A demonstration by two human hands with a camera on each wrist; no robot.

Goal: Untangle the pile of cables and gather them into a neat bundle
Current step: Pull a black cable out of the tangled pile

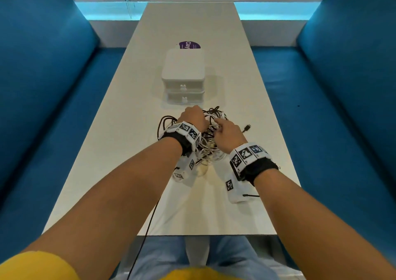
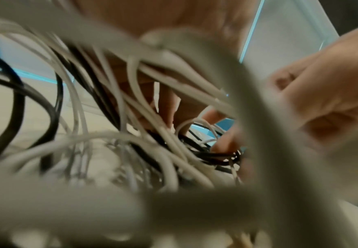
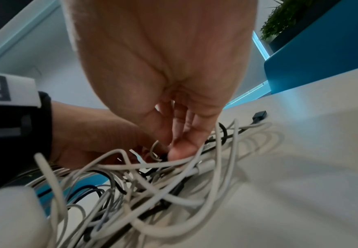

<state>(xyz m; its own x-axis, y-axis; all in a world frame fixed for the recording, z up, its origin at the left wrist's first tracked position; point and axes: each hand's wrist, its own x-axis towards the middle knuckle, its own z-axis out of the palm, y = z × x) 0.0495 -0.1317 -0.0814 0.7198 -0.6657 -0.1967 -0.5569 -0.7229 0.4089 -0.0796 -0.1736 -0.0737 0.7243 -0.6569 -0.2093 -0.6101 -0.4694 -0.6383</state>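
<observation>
A tangled pile of white and black cables point(image 1: 216, 112) lies on the white table point(image 1: 120, 155), just in front of me. My left hand point(image 1: 192, 117) reaches into the top of the pile, its fingers point(image 2: 167, 105) curled among white and black strands point(image 2: 110, 151). My right hand point(image 1: 227, 134) is close beside it on the right, thumb and fingertips pinching a thin white cable loop point(image 3: 155, 151) above the heap point(image 3: 152, 193). The fingertips of both hands are partly hidden by cables. A black plug point(image 1: 247, 127) sticks out to the right of the pile.
A white two-drawer box point(image 1: 183, 76) stands just beyond the pile, with a purple disc point(image 1: 189, 45) behind it. Blue benches point(image 1: 53, 108) run along both long sides of the table. The near table edge point(image 1: 192, 234) is close to my lap.
</observation>
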